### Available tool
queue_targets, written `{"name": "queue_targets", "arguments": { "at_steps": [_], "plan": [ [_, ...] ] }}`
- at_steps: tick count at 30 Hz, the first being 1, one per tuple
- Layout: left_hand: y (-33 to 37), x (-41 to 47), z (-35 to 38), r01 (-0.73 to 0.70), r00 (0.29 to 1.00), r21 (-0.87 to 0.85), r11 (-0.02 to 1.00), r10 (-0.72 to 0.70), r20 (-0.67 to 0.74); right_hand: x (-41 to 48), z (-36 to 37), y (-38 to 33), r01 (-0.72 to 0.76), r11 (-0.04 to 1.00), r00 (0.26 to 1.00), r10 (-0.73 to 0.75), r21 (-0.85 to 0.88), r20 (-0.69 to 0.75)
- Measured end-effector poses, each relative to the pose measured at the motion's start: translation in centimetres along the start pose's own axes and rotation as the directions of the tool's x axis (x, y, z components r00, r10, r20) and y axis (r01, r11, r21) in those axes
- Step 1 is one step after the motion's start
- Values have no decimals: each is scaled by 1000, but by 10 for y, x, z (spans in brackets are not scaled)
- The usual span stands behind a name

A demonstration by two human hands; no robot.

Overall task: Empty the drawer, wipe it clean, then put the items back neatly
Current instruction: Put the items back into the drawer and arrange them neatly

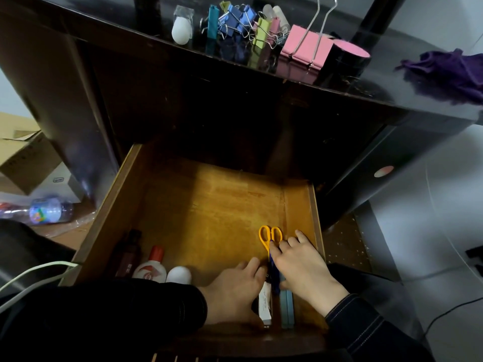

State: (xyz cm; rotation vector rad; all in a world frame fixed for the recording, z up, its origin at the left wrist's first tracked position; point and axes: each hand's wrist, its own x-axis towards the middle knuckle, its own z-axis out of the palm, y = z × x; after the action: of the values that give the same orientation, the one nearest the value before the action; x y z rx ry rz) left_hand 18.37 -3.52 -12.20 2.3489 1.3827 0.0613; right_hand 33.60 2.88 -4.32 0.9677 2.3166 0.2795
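Observation:
The wooden drawer [209,205] is pulled out below the dark desk. At its front right lie orange-handled scissors [270,237], a white box [265,304] and a grey-blue flat case [286,309]. My right hand [305,267] rests on the scissors with fingers spread and fairly straight. My left hand [235,291] lies beside the white box, fingers touching it. At the drawer's front left stand a dark bottle [128,257], a white bottle with a red cap [153,267] and a white egg-shaped thing [179,275].
On the desk top lie several coloured binder clips [235,22], a big pink clip [305,47], a black roll with a pink top [347,58], a white egg shape [181,30] and a purple cloth [449,74]. Cardboard boxes [23,158] and a plastic bottle [47,211] lie on the floor at left.

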Motion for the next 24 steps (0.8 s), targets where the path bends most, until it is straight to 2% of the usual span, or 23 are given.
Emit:
{"name": "queue_targets", "arguments": {
  "at_steps": [24],
  "plan": [
    [1, -4, -5, 6, 1000, -22, 1000, -6, 23, 2, 0, 2, 32, 999, 999, -32, 22, 23]
  ]
}}
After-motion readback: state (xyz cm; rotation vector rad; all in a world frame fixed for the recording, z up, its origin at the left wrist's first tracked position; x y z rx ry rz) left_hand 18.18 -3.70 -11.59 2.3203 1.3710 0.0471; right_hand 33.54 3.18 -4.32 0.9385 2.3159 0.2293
